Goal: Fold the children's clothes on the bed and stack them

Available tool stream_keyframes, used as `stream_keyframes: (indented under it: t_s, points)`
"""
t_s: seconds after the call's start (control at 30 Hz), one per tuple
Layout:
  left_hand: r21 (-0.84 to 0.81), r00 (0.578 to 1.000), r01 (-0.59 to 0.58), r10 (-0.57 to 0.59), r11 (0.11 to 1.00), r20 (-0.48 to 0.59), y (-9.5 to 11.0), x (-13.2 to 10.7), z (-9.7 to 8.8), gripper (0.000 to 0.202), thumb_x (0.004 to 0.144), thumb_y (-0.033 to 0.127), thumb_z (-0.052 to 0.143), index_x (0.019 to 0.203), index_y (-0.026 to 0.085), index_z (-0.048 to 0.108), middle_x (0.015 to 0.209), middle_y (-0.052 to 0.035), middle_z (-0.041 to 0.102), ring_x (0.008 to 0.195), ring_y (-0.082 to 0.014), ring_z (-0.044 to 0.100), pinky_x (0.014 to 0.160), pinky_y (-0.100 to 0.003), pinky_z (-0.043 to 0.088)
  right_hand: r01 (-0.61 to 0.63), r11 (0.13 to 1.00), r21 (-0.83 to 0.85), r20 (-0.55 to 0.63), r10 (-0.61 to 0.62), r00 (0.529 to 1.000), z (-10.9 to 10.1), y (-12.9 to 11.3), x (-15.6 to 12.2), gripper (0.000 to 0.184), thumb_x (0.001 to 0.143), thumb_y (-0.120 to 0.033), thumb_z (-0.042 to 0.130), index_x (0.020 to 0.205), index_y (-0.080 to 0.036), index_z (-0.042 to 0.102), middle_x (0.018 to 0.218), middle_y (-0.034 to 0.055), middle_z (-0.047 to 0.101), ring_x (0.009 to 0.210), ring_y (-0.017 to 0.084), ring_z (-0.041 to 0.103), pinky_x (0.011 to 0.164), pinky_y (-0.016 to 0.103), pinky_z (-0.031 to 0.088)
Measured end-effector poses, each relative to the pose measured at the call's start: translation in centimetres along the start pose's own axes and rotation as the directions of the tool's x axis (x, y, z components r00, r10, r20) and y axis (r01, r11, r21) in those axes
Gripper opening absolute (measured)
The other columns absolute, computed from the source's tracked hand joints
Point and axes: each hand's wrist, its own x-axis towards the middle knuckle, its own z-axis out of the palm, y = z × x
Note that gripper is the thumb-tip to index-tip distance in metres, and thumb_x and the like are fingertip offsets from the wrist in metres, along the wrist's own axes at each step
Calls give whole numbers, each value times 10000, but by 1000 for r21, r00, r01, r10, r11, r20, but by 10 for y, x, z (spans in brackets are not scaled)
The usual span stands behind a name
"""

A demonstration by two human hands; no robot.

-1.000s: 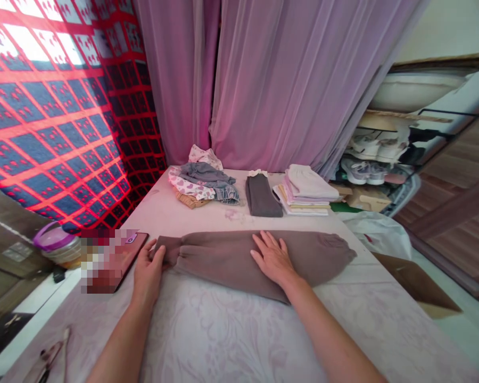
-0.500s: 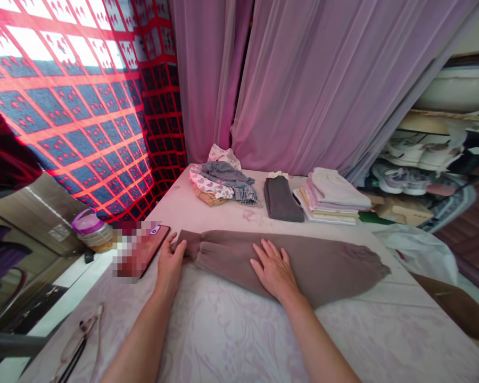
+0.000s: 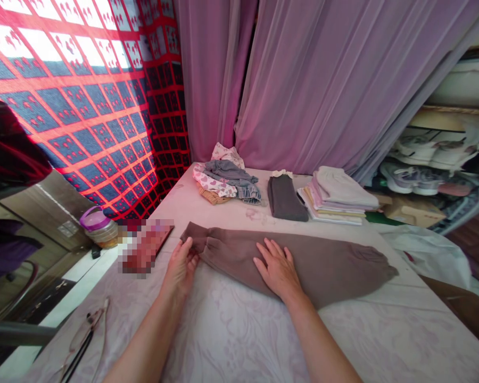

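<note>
Left hand (image 3: 181,269) shifted on brown trousers (image 3: 319,270), half-curled, grip unclear, right hand (image 3: 277,269) lying flat

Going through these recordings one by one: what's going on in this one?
A person is smoothing soft brown trousers, folded lengthwise on a pale pink patterned cover. The left hand is at the gathered cuff end, and the right hand lies flat on the middle. Beyond them lie a folded dark grey garment, a stack of folded pale clothes, and a loose pile of heart-print and denim clothing.
</note>
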Motion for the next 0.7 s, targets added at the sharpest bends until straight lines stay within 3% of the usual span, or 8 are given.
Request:
stream_keyframes:
  t_s: [0.23, 0.47, 0.7]
  points:
    - [45, 998, 22, -24, 999, 51, -5, -8, 4, 241, 836, 135, 597, 1058, 228, 582, 904, -15, 703, 695, -106, 662, 626, -214, 526, -5, 1000, -7, 11, 5, 1000, -2, -1, 0, 479, 939, -422, 354, 1369, -255, 484, 1501, 75, 372, 1383, 243, 305, 1121, 514, 168]
    - [7, 995, 94, -94, 996, 26, -7, -9, 5, 67, 831, 121, 614, 888, 154, 603, 880, -53, 708, 718, -102, 660, 680, -200, 536, -3, 1000, -13, 5, 3, 1000, -2, -1, -1, 478, 943, -425, 347, 1366, -253, 486, 1501, 74, 373, 1383, 240, 306, 1121, 512, 172]
    - [96, 987, 121, -130, 988, 91, -8, -13, 3, 182, 828, 189, 637, 1001, 215, 586, 943, -31, 702, 670, -116, 662, 641, -255, 543, -1, 1000, -10, 2, 1, 1000, 0, 0, -2, 476, 944, -423, 347, 1368, -252, 481, 1498, 74, 377, 1383, 234, 302, 1121, 512, 165]
